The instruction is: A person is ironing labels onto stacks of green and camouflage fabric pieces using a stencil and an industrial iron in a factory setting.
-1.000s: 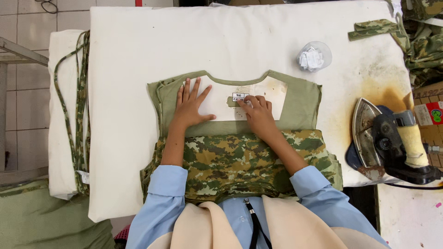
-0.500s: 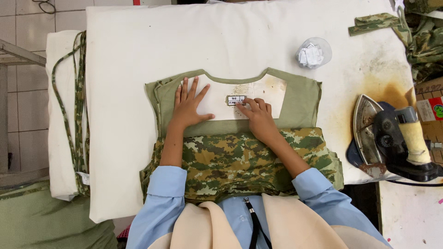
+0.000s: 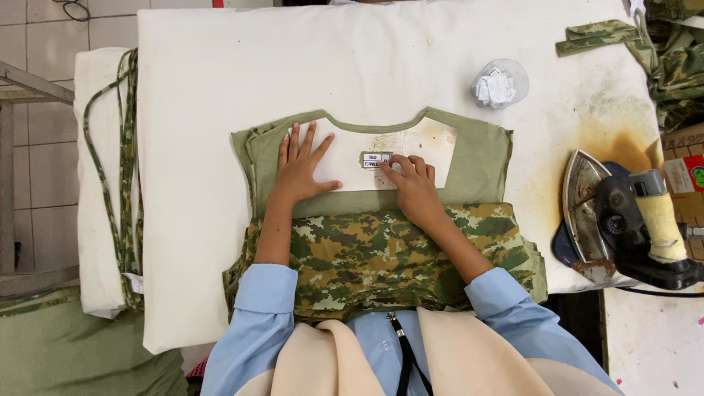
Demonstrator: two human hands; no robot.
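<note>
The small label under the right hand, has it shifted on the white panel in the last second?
No. The small label sits at the same spot below the olive neckline, with the right hand touching it.

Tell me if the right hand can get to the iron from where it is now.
Probably yes. The right hand rests on the small label on the garment, and the iron stands on that side, with only bare padded table between them.

Right hand (image 3: 414, 189) slid left — fingertips now touching the small label (image 3: 376, 159)
</note>
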